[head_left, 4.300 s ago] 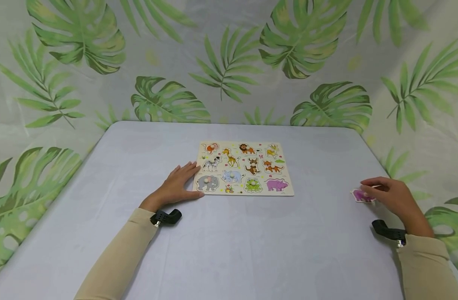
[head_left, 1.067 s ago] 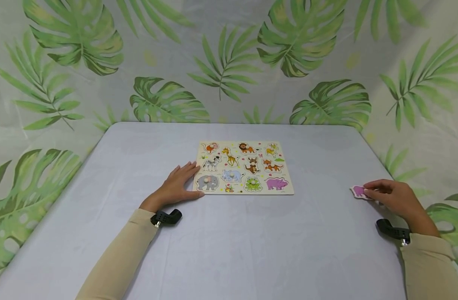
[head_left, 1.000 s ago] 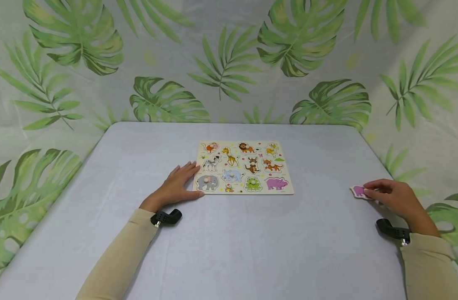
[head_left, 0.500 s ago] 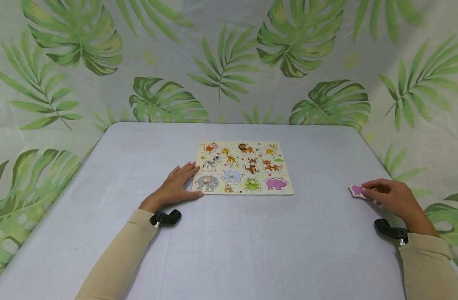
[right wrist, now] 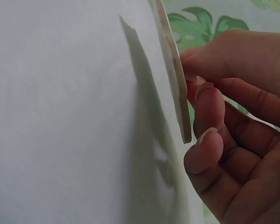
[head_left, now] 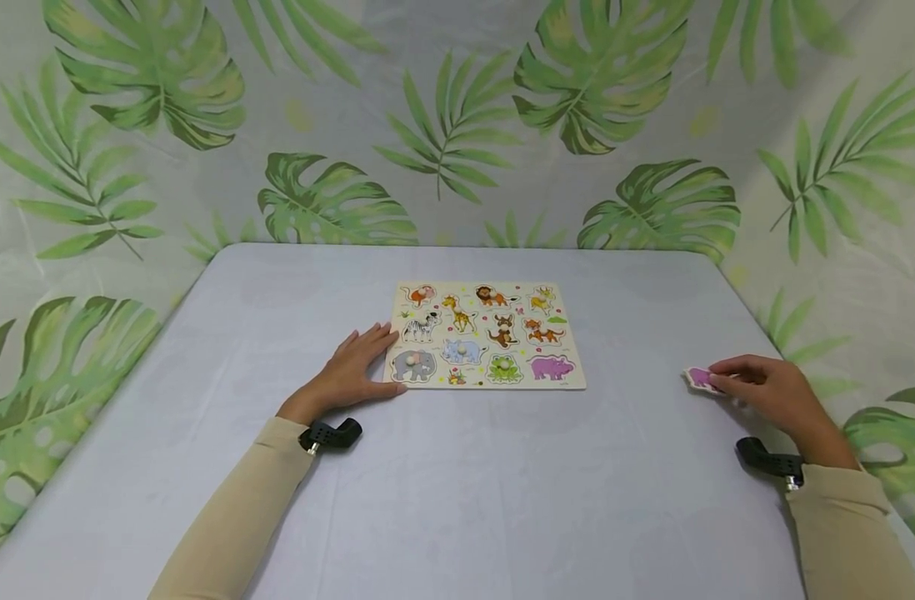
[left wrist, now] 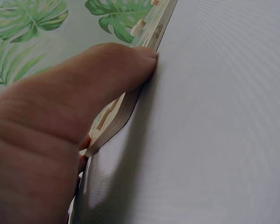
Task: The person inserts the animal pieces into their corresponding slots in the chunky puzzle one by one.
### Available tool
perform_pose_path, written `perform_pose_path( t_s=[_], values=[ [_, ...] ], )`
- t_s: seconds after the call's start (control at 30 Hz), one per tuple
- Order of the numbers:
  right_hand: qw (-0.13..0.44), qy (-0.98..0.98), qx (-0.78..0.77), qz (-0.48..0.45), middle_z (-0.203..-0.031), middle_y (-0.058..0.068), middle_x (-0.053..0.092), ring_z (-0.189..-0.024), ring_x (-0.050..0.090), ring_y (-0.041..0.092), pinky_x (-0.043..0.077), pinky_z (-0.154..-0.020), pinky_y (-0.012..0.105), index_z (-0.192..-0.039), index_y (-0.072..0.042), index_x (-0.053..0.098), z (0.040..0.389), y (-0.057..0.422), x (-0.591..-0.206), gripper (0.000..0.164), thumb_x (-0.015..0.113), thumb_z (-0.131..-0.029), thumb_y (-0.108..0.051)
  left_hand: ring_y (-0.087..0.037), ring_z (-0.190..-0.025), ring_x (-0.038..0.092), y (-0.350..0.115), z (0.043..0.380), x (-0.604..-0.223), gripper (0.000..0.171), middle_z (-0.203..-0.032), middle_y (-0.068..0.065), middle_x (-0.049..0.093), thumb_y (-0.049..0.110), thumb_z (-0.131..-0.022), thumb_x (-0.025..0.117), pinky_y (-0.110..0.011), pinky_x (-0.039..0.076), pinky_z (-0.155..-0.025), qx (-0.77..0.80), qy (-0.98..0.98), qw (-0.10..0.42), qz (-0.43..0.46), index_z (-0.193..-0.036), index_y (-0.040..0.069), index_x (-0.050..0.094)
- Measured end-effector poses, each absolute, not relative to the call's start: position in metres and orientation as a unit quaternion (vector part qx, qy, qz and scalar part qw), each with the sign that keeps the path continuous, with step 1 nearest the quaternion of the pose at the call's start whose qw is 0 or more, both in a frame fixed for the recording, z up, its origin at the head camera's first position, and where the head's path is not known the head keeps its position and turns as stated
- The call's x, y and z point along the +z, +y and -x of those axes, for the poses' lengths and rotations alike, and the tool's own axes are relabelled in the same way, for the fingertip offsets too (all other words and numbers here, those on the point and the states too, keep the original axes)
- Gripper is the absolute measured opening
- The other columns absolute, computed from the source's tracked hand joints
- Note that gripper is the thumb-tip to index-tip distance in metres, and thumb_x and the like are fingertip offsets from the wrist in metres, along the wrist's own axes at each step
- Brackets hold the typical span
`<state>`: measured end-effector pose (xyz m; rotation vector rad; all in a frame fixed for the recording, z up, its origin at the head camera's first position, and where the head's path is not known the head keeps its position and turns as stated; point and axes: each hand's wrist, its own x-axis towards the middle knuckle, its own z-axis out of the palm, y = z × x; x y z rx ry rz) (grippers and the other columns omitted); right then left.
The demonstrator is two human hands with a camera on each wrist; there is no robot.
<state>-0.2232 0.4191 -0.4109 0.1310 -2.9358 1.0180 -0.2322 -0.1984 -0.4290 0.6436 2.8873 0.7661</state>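
Observation:
At the right of the table, my right hand (head_left: 776, 396) pinches a purple hippo puzzle piece (head_left: 699, 378) between thumb and fingers. In the right wrist view the piece (right wrist: 175, 70) is seen edge-on, held just off the cloth with its shadow beside it; the knob is hidden by the fingers. My left hand (head_left: 347, 371) rests at the left edge of the wooden animal puzzle board (head_left: 581, 383), fingers spread. Its thumb (left wrist: 130, 65) touches the board's front edge. A purple hippo picture without a knob (head_left: 552, 367) shows at the board's lower right corner.
Several knobbed animal pieces, such as the elephant (head_left: 414, 367) and the frog (head_left: 505, 367), sit in the board. White cloth covers the table (head_left: 457, 500). A leaf-print curtain (head_left: 457, 125) hangs behind and at both sides.
My right hand first reached over the hippo piece, then took hold of it and lifted it. It has since moved slightly left with the piece. The left hand and board stay put.

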Motion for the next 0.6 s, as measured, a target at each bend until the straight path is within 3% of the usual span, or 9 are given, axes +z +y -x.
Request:
perform_pose_path(
  t_s=[0.2,0.6],
  values=[
    [0.033,-0.939,0.336,-0.069,-0.084,-0.008,0.068,-0.068,0.053,0.007,0.044,-0.050,0.024,-0.104,-0.005,0.072,0.228,0.409,-0.414,0.032,0.073,-0.087,-0.032,-0.025,-0.148,0.011,-0.199,0.233,-0.430,0.094,-0.159,-0.010,0.021,0.054,-0.080,0.070,-0.043,0.001,-0.119,0.250,0.944,0.041,-0.212,-0.152,0.008,0.030],
    [0.032,-0.941,0.330,-0.072,-0.084,0.000,0.067,-0.067,0.051,0.011,0.043,-0.049,0.025,-0.103,-0.006,0.072,0.230,0.399,-0.417,0.032,0.072,-0.088,-0.034,-0.025,-0.148,0.011,-0.199,0.233,-0.429,0.094,-0.159,-0.010,0.022,0.053,-0.079,0.071,-0.043,0.002,-0.119,0.248,0.945,0.041,-0.211,-0.151,0.007,0.031]
  ],
)
